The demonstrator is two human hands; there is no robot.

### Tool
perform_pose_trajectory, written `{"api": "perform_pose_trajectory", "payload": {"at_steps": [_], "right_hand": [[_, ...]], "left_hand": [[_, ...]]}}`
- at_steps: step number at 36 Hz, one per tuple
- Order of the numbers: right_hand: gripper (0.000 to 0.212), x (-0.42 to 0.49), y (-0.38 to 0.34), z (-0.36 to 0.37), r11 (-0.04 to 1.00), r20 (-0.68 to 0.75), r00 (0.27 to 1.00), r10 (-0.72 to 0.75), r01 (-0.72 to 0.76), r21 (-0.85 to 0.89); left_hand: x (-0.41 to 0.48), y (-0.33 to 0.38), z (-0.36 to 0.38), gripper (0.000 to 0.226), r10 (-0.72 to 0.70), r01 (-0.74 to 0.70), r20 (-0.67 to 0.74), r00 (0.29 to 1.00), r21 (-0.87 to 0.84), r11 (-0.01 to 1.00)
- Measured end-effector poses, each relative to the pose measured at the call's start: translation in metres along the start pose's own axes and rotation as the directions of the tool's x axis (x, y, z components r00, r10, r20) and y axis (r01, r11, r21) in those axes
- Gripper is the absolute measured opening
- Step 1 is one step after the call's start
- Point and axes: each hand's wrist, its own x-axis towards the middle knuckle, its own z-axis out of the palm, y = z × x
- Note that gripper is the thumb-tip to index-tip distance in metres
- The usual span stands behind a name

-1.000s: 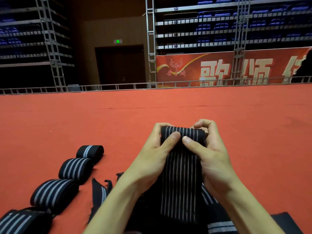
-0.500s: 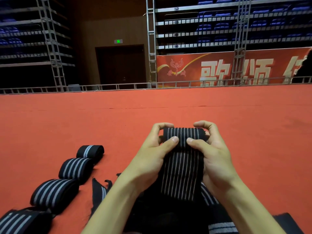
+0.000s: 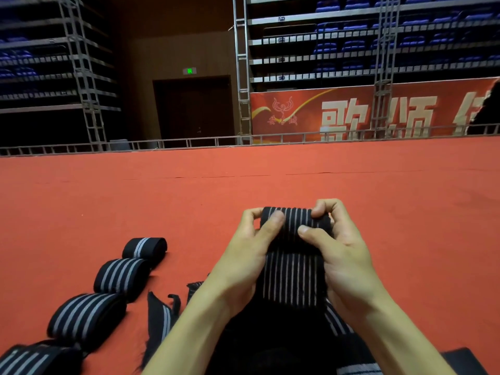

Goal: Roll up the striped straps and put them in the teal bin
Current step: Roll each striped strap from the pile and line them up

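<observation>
head view — left hand (image 3: 243, 255), right hand (image 3: 345, 257) gripping striped strap (image 3: 292, 277), rolled straps (image 3: 121, 274) nearby

Red carpet (image 3: 189, 201) covers the floor up to a low metal railing (image 3: 189, 143). Behind stand dim tiers of blue seats (image 3: 351, 47), a dark doorway (image 3: 193, 109) and a red banner (image 3: 311, 112).

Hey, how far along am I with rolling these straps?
Four rolls lie in a row on the red floor. The left hand and right hand grip a part-rolled strap, its tail unrolled. Another loose strap lies nearby. No bin shows, so binning remains.
</observation>
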Motion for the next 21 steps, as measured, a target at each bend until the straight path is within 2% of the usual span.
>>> {"api": "perform_pose_trajectory", "payload": {"at_steps": [4,8,12,17,21], "right_hand": [[0.041,0.0001,-0.0007,-0.0023,0.999,0.008,0.999,0.037,-0.037,-0.037],[0.034,0.0005,0.0,0.0003,0.99,0.002,0.991,0.137,-0.137,0.024],[0.015,-0.0001,0.0028,-0.0027,0.991,-0.063,0.99,0.128,-0.129,-0.014],[0.02,-0.0002,-0.0005,-0.0053,0.994,-0.053,0.993,0.108,-0.107,0.017],[0.03,-0.0005,0.0004,-0.0059,0.994,-0.039,0.994,0.104,-0.105,-0.025]], "left_hand": [[0.0019,0.0012,-0.0061,0.02,0.05,-0.049,-0.073,0.996,0.009,0.999],[0.0017,0.0044,-0.009,0.033,0.11,-0.109,-0.033,0.993,0.02,0.994],[0.0004,0.003,-0.0103,0.04,0.101,-0.101,-0.004,0.995,0.047,0.994],[0.0014,0.0032,-0.0091,0.039,0.001,0.0,-0.006,1.0,0.042,0.999],[0.0029,0.0008,-0.0112,0.023,0.033,-0.027,-0.051,0.998,0.107,0.994]]}}
